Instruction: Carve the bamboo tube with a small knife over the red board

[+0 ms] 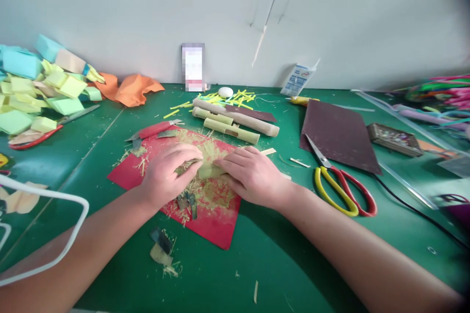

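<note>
Both hands are low over a red sheet (229, 234) strewn with pale shavings and dust. A short pale-green piece of bamboo (210, 171) spans the gap between them, partly covered by fingers. My left hand (171, 171) is closed, thumb and fingers pinched at its left end. Over its right end my right hand (253, 173) is curled, fingers together and pointing left. Just beyond the sheet lie a long bamboo tube (237, 116) and two shorter notched ones, the nearer bamboo tube (232, 131) among them. A red-handled craft knife (153, 130) rests on the sheet's far left edge.
Yellow-and-red scissors (336, 183) lie right of my right hand, touching a dark sandpaper sheet (340, 134). Folded paper pieces (40, 88) and crumpled orange paper (130, 90) are at left. A drink carton (298, 79) leans on the wall. A white wire frame (79, 200) crosses my left forearm.
</note>
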A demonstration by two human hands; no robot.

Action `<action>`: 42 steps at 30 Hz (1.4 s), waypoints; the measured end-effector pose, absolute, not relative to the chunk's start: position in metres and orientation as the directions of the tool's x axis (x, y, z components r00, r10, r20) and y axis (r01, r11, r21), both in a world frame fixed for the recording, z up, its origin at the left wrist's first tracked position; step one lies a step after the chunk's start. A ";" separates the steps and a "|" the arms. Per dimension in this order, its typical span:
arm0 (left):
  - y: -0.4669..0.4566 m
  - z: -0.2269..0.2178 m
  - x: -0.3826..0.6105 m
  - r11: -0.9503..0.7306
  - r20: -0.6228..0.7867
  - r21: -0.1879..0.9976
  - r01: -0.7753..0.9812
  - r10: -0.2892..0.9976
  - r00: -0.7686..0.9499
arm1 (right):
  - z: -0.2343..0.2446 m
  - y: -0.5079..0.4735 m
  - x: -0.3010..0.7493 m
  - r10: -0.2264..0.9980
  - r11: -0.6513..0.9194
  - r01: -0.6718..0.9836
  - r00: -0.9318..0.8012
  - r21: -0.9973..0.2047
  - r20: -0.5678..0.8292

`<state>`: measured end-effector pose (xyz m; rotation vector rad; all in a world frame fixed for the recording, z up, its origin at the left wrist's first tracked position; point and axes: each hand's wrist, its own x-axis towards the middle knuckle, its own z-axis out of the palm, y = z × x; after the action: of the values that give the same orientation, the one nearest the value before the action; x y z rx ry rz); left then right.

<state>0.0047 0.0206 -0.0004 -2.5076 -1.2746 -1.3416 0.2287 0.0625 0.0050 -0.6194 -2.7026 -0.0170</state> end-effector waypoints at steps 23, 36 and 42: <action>0.023 -0.007 0.011 -0.087 0.105 0.966 0.242 0.993 -0.060 | -0.006 0.062 0.227 0.583 0.812 0.564 -0.765 -0.152 0.273; 0.020 -0.006 0.014 -0.064 0.079 0.942 0.329 0.996 -0.033 | -0.009 0.059 0.228 0.595 0.802 0.573 -0.735 -0.171 0.326; 0.017 -0.004 0.018 -0.003 -0.004 0.877 0.481 1.000 0.014 | -0.008 0.055 0.226 0.622 0.782 0.589 -0.718 -0.202 0.314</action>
<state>0.0179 0.0175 -0.0040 -2.5543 -2.5246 -1.4872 0.2259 0.0555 -0.0085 -0.9216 -2.6086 0.1235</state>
